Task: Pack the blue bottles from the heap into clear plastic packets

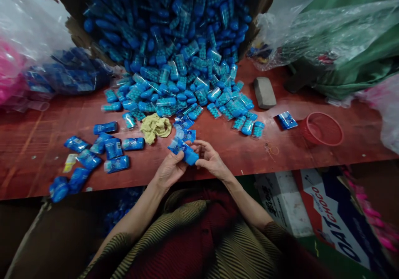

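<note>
Near the table's front edge, my left hand (171,169) and my right hand (213,161) are closed on the two ends of a small blue container in a printed sleeve (186,151). The printed part lies to the left, and a plain blue end shows at the right. Just beyond my fingers lie several loose printed sleeves (184,123), partly overlapping. A crumpled yellow cloth (155,128) rests to their left. Behind them spreads a heap of clear containers with blue caps and small turquoise balls (174,88).
A big cardboard box (79,32) at the back spills the heap onto the red table (193,179). Sleeved containers (114,148) lie at left. To the right are a grey block (264,92), a stack of sleeves (286,121) and a red basket (322,129). Plastic bags (299,34) flank the box.
</note>
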Demonstrator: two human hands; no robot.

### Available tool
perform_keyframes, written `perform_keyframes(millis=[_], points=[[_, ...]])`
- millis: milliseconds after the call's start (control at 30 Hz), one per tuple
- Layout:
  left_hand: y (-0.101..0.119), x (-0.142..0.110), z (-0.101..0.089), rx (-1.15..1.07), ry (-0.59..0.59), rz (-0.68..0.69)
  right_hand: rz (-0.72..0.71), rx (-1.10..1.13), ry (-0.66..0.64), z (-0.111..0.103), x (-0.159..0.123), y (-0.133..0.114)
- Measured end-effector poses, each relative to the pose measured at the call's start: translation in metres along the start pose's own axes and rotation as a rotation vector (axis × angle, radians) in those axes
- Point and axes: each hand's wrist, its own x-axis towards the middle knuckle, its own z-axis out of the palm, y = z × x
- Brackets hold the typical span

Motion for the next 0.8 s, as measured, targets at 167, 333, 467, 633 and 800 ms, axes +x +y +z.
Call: perform_keyframes(millis=[167,333,467,633,800], points=[[-0.001,-0.004,0.001,0.027,-0.062,-0.041,-0.006,-0.108,-0.098,-0.002,0.001,-0.005],[-0.009,-0.005,0.004,0.015,-0.041,-0.048,0.005,-0.203,-0.187,-0.01,0.003,-0.011],[-0.016,-0.007,0.008,0.007,0.021,-0.016,0.028,-0.281,-0.213,-0.013,0.002,-0.009],[-0.021,-0.01,0.013,0.031,0.076,0.044,0.033,-0.3,-0.116,-0.009,0.001,0.008],[-0.018,-0.011,0.016,0.043,0.061,0.034,-0.01,-0.321,-0.058,-0.006,0.0,0.01]])
